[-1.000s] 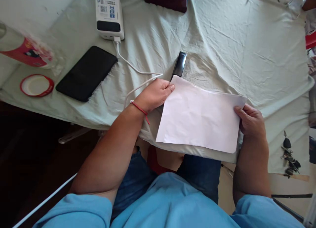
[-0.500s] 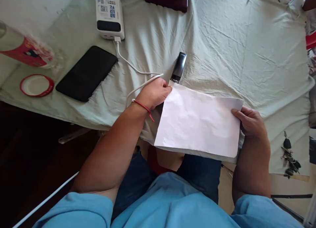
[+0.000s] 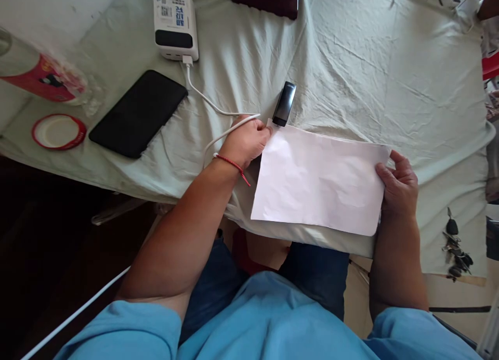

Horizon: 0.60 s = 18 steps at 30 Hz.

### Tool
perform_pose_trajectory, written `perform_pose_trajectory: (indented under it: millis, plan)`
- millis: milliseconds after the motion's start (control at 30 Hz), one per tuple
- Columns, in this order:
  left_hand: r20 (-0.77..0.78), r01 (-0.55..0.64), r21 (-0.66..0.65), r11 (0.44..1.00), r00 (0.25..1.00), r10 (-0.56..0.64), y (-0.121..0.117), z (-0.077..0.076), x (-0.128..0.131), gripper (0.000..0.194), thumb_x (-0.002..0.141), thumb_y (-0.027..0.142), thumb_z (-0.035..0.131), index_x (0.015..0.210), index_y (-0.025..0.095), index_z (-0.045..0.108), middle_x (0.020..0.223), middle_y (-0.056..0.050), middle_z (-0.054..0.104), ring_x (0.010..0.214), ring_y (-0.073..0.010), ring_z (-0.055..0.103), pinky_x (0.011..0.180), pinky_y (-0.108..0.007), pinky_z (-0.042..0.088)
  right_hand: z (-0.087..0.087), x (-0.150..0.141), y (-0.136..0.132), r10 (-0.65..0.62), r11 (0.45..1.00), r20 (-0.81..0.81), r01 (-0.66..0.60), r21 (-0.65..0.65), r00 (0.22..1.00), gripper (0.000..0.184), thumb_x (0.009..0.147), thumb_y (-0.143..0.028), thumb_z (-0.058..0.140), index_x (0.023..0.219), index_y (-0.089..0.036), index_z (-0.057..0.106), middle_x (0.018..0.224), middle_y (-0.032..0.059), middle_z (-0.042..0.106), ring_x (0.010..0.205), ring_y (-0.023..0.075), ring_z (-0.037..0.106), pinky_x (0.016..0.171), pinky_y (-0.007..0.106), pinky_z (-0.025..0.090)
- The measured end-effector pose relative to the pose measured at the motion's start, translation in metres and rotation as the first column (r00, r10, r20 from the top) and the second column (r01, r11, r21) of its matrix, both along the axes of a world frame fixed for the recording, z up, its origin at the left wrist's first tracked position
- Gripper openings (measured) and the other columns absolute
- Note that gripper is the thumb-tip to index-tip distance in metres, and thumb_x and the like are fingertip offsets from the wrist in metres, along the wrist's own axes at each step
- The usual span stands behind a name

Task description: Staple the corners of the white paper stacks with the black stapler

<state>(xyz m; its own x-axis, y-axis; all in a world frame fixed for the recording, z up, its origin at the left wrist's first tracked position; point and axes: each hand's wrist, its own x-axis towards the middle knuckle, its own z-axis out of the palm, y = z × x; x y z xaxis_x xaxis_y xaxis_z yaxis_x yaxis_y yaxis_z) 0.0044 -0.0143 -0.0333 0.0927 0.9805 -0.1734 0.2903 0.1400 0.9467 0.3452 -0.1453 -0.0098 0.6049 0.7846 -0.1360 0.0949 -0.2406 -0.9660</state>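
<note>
White paper lies near the table's front edge, apparently more than one sheet along its far side. My left hand pinches its far left corner, with the fingers curled. At the far right corner, my right hand grips the paper with the thumb on top and the other fingers partly hidden beneath. A black stapler sits just beyond the left corner, its near end at the paper's edge. The white cable loops over my left hand.
A white power bank with the cable plugged in stands at the back left. Nearby are a black flat case, a red-rimmed lid and a bottle. A maroon item sits at the back; keys lie right.
The paper has moved slightly away from me and to the right, with both hands on it. Its far left corner now meets the stapler's near end more closely.
</note>
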Motion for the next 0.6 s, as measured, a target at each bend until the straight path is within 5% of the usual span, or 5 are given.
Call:
perform_pose_trajectory:
  millis: [333, 600]
  plan:
    - [-0.010, -0.047, 0.137, 0.989, 0.999, 0.049, -0.0033, 0.0024, -0.0002, 0.034, 0.079, 0.014, 0.076, 0.074, 0.027, 0.045, 0.071, 0.003, 0.050, 0.072, -0.0167, 0.046, 0.072, -0.033, 0.039, -0.0019, 0.0046, 0.0024, -0.023, 0.997, 0.028, 0.025, -0.072, 0.999, 0.054, 0.058, -0.041, 0.099, 0.106, -0.024, 0.079, 0.070, -0.0007, 0.077, 0.050, 0.0123, 0.055, 0.046, 0.024, 0.040]
    - [0.144, -0.007, 0.017, 1.000, 0.990, 0.004, -0.0021, 0.0067, 0.0042, 0.034, 0.085, 0.023, 0.073, 0.075, 0.027, 0.041, 0.067, 0.004, 0.045, 0.067, -0.0157, 0.046, 0.066, -0.033, 0.036, -0.0059, 0.0079, 0.0009, 0.020, 0.999, 0.020, -0.020, -0.035, 1.000, 0.045, 0.062, -0.040, 0.098, 0.100, -0.025, 0.081, 0.079, -0.0004, 0.078, 0.059, 0.0133, 0.059, 0.054, 0.026, 0.045]
